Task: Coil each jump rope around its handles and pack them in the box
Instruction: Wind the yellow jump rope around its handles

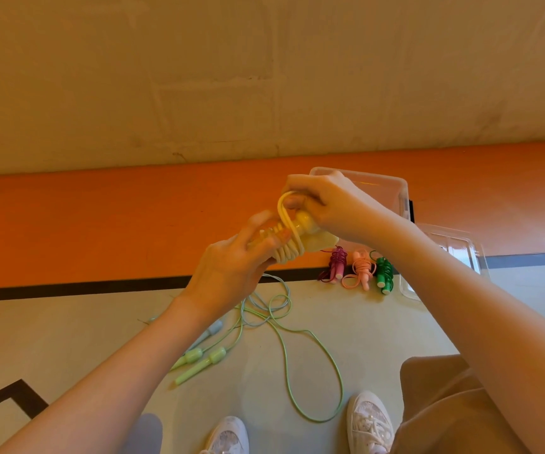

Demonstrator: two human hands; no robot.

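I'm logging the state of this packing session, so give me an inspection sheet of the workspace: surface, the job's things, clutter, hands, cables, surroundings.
Surface: pale floor with black lines and an orange band by the wall.
Job's things: yellow jump rope mostly coiled, in hand; purple rope, pink rope and green rope coiled, lying on the floor beside the clear box; light green rope and pale blue rope lie uncoiled.
Clutter: clear lid on the floor.
Hands: left hand grips the coiled handles; right hand pinches the rope's last loop.
Cables: nothing seen.
Surroundings: plain wall; the person's white shoes.
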